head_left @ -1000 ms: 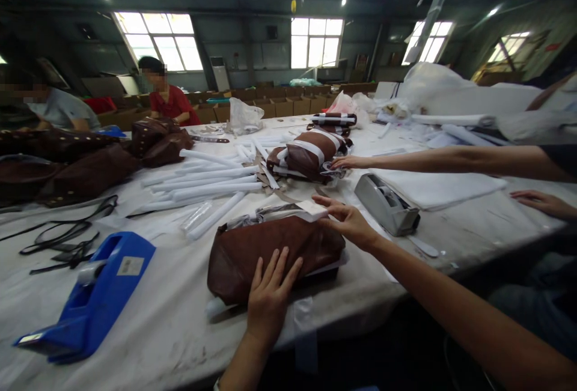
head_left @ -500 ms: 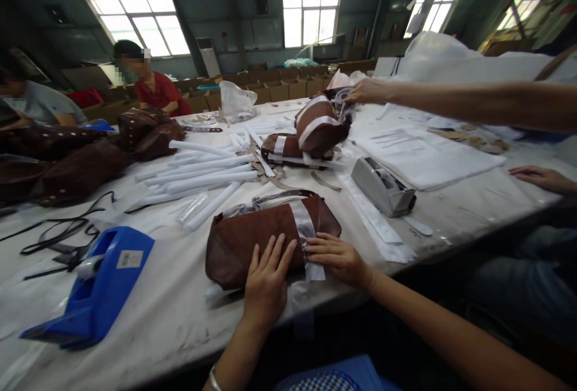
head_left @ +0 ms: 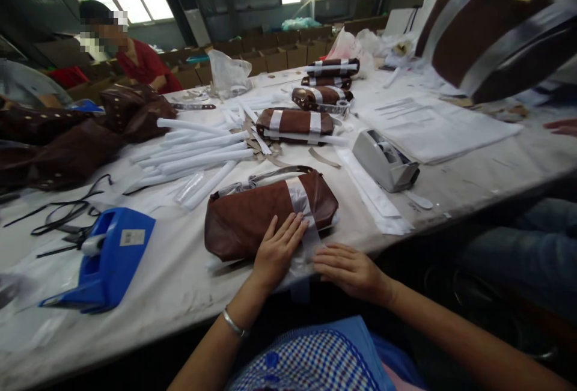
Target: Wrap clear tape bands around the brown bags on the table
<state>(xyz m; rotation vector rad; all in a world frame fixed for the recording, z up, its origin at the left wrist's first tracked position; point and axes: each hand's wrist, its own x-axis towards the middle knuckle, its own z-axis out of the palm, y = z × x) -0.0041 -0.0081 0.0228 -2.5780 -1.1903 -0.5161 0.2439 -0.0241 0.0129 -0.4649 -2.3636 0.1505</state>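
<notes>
Brown bag (head_left: 247, 217): lies on the tabletop (head_left: 180, 295), close to its near edge, directly ahead of the person's hands. It is long and low, with a dark strap (head_left: 306, 169) along its far side.

Long axis: runs left to right, roughly along the near edge, with the right end angled a little away from the person.

Pale band (head_left: 296, 194): crosses the bag's long axis, right of its middle, and comes down the near face toward the near edge as a see-through strip.

Left hand (head_left: 276, 251): the nearer of the two, touching the bag. It is palm down, fingers straight and slightly spread, with the fingertips at the left side of the band.

Right hand (head_left: 350, 268): just off the bag, in front of its right end, by the near edge. Its fingers are straight and held close together, pointing left at the band's lower end. The thumb is hidden, so I cannot tell whether it pinches the band.

Between the hands: the band's lower end, with the left hand to its left and the right hand to its right.

Blue tape dispenser (head_left: 108, 253): left of the bag, well apart from it, toward the tabletop's near left corner.

Grey tape dispenser (head_left: 387, 160): beyond the right hand, to the right of the bag.
</notes>
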